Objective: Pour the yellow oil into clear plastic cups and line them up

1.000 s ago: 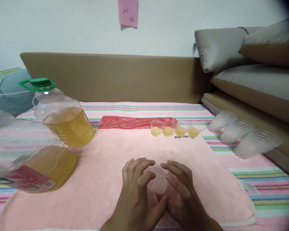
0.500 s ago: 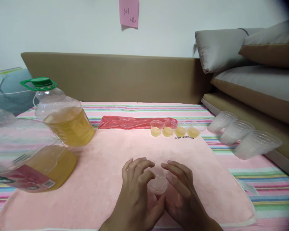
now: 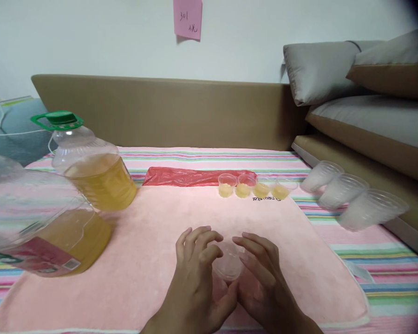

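A clear plastic cup (image 3: 228,265) is between my two hands, low in the middle of the view. My left hand (image 3: 201,271) curves round its left side, with the index fingertip at the cup's edge. On the opposite side, my right hand (image 3: 263,273) bends its fingers round the cup in the same way. Both thumbs come together below it. The fingers partly hide the cup, and no yellow liquid shows in it. Beneath the hands lies a pink towel (image 3: 142,250).
Two large jugs of yellow liquid, a rear jug (image 3: 101,181) and a nearer jug (image 3: 73,236), stand at left. Several small cups (image 3: 243,189) with yellow liquid line the towel's far edge by a red plastic bag (image 3: 181,177). Stacked cups (image 3: 371,208) lie at right beside cushions (image 3: 376,120).
The hands and the cup hold almost the same place. The whole view has shifted very slightly.
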`<state>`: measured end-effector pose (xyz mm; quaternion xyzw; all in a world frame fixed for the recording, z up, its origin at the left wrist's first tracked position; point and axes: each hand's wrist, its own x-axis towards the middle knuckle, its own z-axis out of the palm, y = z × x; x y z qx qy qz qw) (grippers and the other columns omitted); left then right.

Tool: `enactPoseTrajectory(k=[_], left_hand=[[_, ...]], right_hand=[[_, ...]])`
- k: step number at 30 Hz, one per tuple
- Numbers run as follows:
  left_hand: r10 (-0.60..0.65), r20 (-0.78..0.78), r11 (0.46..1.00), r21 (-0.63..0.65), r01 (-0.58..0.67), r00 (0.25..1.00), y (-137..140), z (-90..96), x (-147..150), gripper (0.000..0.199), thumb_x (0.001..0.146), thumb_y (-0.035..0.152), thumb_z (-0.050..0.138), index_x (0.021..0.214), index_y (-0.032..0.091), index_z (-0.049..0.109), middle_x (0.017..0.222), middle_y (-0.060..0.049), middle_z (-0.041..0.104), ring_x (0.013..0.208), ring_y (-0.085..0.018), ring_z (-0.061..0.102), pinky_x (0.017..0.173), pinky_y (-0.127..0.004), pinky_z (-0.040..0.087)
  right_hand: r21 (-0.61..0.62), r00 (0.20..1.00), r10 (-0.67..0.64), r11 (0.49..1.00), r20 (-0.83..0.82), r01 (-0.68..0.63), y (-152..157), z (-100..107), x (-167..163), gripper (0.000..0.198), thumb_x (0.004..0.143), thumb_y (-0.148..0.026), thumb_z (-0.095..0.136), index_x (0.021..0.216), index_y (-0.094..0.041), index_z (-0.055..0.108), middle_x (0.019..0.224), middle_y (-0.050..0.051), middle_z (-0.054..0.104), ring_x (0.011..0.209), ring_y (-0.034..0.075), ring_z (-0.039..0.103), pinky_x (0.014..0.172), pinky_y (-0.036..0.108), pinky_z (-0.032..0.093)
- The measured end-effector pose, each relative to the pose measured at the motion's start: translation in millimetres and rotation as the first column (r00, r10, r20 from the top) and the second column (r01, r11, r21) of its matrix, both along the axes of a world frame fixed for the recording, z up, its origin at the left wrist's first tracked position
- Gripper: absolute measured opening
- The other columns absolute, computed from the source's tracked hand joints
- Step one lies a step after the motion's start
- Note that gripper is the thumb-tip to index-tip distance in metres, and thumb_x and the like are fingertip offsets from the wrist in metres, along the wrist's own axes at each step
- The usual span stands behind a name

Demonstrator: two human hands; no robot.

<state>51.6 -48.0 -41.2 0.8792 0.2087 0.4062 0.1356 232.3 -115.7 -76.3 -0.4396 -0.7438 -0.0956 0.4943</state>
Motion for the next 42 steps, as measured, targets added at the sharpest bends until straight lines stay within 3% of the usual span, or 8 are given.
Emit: enactPoseTrajectory(k=[8, 13, 18, 23, 31, 36, 39, 42], left_hand=[[-0.018, 0.043, 1.0, 0.006, 0.017, 0.999, 1, 0.3, -1, 0.051, 0.081, 0.011, 0.066, 0.124, 0.02, 0.039, 0.129, -0.013, 0.052, 0.127, -0.029, 0.047, 0.113, -0.062, 0.04], [-0.023, 0.095, 0.997, -0.066, 0.029, 0.995, 2, 15.7, -8, 0.059, 0.082, 0.014, 0.071, 0.128, 0.021, 0.035, 0.129, -0.015, 0.05, 0.13, -0.03, 0.047, 0.11, -0.06, 0.048], [0.077, 0.142, 0.989, -0.134, -0.058, 0.987, 19, 33.4, -23, 0.059, 0.087, 0.02, 0.074, 0.129, 0.024, 0.032, 0.13, -0.014, 0.048, 0.134, -0.029, 0.048, 0.117, -0.062, 0.045], [0.206, -0.011, 0.96, -0.192, -0.205, 0.978, 41, 34.2, -42, 0.06, 0.087, 0.029, 0.074, 0.131, 0.028, 0.033, 0.135, -0.013, 0.046, 0.143, -0.035, 0.043, 0.116, -0.073, 0.04], [0.119, -0.276, 0.954, -0.234, -0.186, 0.954, 37, 33.6, -39, 0.064, 0.08, 0.025, 0.072, 0.132, 0.031, 0.034, 0.13, -0.009, 0.049, 0.126, -0.036, 0.049, 0.107, -0.075, 0.044], [0.056, -0.305, 0.964, -0.231, -0.131, 0.951, 35, 29.0, -33, 0.067, 0.083, 0.027, 0.073, 0.136, 0.033, 0.031, 0.136, -0.01, 0.05, 0.144, -0.04, 0.04, 0.114, -0.083, 0.034], [0.037, -0.29, 0.966, -0.236, -0.109, 0.956, 35, 26.1, -33, 0.083, 0.084, 0.032, 0.08, 0.146, 0.035, 0.025, 0.149, -0.014, 0.045, 0.152, -0.041, 0.035, 0.119, -0.083, 0.029], [0.054, -0.277, 0.965, -0.234, -0.122, 0.959, 39, 26.5, -37, 0.1, 0.08, 0.039, 0.088, 0.152, 0.037, 0.018, 0.158, -0.016, 0.04, 0.152, -0.043, 0.037, 0.119, -0.08, 0.035]], right_hand=[[-0.015, 0.999, -0.048, 0.999, 0.018, 0.048, 1, 0, 6, 0.055, 0.095, 0.008, 0.055, 0.144, -0.013, 0.043, 0.146, 0.02, 0.05, 0.134, 0.038, 0.045, 0.107, 0.06, 0.038], [-0.001, 0.985, -0.163, 0.987, 0.058, 0.163, 5, 3, 21, 0.055, 0.1, 0.001, 0.058, 0.149, -0.015, 0.04, 0.141, 0.02, 0.055, 0.133, 0.039, 0.049, 0.105, 0.06, 0.037], [0.024, 0.919, -0.39, 0.921, 0.062, 0.39, 7, 6, 44, 0.052, 0.104, -0.021, 0.068, 0.149, -0.016, 0.043, 0.136, 0.022, 0.058, 0.127, 0.043, 0.054, 0.103, 0.063, 0.039], [-0.044, 0.849, -0.528, 0.849, -0.038, 0.526, 6, 11, 61, 0.059, 0.101, -0.051, 0.07, 0.145, -0.018, 0.049, 0.13, 0.021, 0.061, 0.119, 0.047, 0.057, 0.097, 0.071, 0.043], [-0.042, 0.86, -0.508, 0.861, -0.047, 0.507, 5, 15, 60, 0.064, 0.101, -0.052, 0.07, 0.15, -0.02, 0.044, 0.131, 0.02, 0.06, 0.12, 0.046, 0.057, 0.097, 0.07, 0.044], [-0.066, 0.862, -0.503, 0.864, -0.058, 0.499, 5, 15, 59, 0.064, 0.101, -0.053, 0.071, 0.149, -0.021, 0.045, 0.131, 0.019, 0.06, 0.121, 0.045, 0.057, 0.099, 0.068, 0.044], [-0.066, 0.866, -0.497, 0.868, -0.065, 0.493, 5, 15, 58, 0.065, 0.101, -0.052, 0.071, 0.15, -0.021, 0.044, 0.131, 0.018, 0.06, 0.121, 0.045, 0.057, 0.099, 0.068, 0.044], [-0.062, 0.864, -0.5, 0.866, -0.06, 0.496, 4, 15, 60, 0.063, 0.101, -0.053, 0.071, 0.149, -0.021, 0.045, 0.13, 0.018, 0.06, 0.122, 0.045, 0.057, 0.1, 0.069, 0.044]])
